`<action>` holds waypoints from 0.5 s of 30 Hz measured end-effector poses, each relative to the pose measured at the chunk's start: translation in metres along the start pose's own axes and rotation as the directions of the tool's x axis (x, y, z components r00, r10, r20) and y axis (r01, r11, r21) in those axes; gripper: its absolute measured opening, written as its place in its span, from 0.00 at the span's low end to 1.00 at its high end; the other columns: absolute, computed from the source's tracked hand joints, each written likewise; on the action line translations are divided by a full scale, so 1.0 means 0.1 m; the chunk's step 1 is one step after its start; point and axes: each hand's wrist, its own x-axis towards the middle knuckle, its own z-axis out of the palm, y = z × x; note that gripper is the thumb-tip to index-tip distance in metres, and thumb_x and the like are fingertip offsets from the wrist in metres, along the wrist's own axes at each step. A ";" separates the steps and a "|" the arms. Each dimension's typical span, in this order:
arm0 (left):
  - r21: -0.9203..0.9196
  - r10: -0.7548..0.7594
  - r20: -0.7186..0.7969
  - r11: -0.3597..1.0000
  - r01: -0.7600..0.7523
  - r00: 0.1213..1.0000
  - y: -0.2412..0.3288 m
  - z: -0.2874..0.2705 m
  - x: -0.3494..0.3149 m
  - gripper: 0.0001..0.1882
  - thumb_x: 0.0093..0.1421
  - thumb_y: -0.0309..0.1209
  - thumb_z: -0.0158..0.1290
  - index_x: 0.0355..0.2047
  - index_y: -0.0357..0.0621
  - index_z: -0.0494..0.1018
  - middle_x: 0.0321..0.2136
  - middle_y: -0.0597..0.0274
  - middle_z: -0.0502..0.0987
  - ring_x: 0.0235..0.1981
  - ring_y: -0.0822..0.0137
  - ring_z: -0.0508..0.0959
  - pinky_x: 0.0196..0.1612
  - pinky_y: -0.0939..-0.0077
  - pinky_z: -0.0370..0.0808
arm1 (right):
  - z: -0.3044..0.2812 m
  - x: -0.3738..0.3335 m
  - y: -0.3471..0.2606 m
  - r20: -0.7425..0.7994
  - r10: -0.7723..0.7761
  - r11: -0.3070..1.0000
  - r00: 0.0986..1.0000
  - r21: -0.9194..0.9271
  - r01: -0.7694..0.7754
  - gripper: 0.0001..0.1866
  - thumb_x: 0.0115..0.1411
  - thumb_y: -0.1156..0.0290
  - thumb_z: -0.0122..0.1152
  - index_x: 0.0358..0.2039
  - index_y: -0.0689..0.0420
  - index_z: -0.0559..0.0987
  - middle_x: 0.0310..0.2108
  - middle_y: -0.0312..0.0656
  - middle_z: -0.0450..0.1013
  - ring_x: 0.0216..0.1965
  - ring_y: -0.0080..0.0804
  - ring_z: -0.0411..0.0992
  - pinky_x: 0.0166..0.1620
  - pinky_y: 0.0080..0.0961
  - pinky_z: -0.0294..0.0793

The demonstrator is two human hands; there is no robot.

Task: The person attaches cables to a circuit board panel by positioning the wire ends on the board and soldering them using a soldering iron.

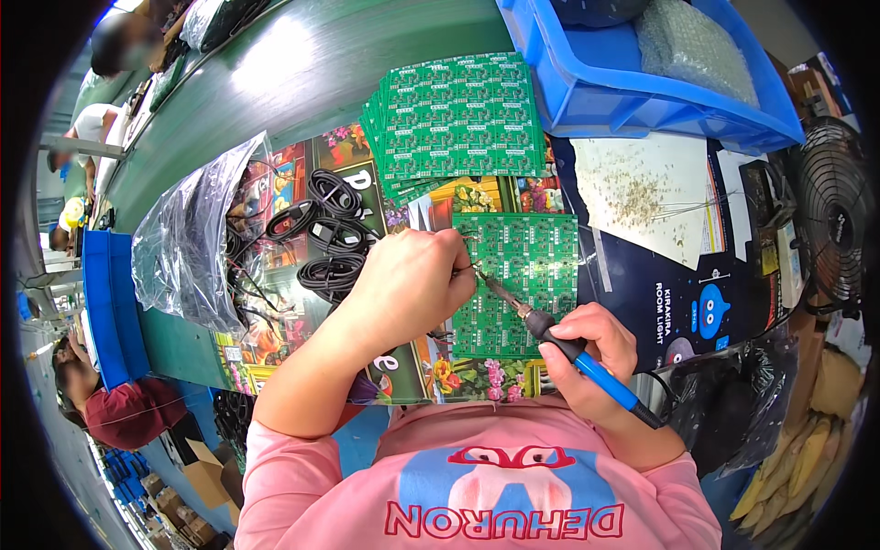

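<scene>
A smooth green bench [339, 64] carries everything, a bright patch of glare on its bare far part. At its far right stands a blue bin [642, 108], rigid plastic with a thick rim, cradling clear, dimpled bubble wrap [697, 50]. Left of the bin lies a stack of flat, squarish circuit panels [463, 115], glossy green with pale repeating patterns, its lower sheets fanned out unevenly. A crinkled, see-through plastic bag [183, 243] slumps on the left, black cables [341, 236] beside its mouth — smooth, rubbery, wound into oval coils. On the right, a matt white sheet [689, 156] is strewn with tiny brownish crumbs.

Nearer the person, a single circuit panel [541, 247] lies flat on glossy, brightly printed card [458, 383], between the two hands. The left grip [417, 275] rests at its left edge, fingers curled and drawn together; the fingertips are partly hidden, so I cannot tell what they pinch. The right grip [591, 353] is closed pen-fashion around a soldering iron [605, 379] — blue and black handle, slim metal shaft slanting to a narrow tip over the panel, just beside the left fingers.
</scene>
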 end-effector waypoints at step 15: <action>-0.006 0.000 0.006 1.000 0.000 1.000 -0.01 0.01 0.00 0.05 0.50 0.28 0.58 0.26 0.39 0.76 0.21 0.52 0.80 0.25 0.51 0.82 0.32 0.59 0.77 | -0.01 -0.02 0.02 -0.060 -0.012 0.999 0.998 0.030 0.014 0.15 0.48 0.85 0.70 0.35 0.60 0.76 0.26 0.44 0.73 0.23 0.29 0.71 0.25 0.22 0.68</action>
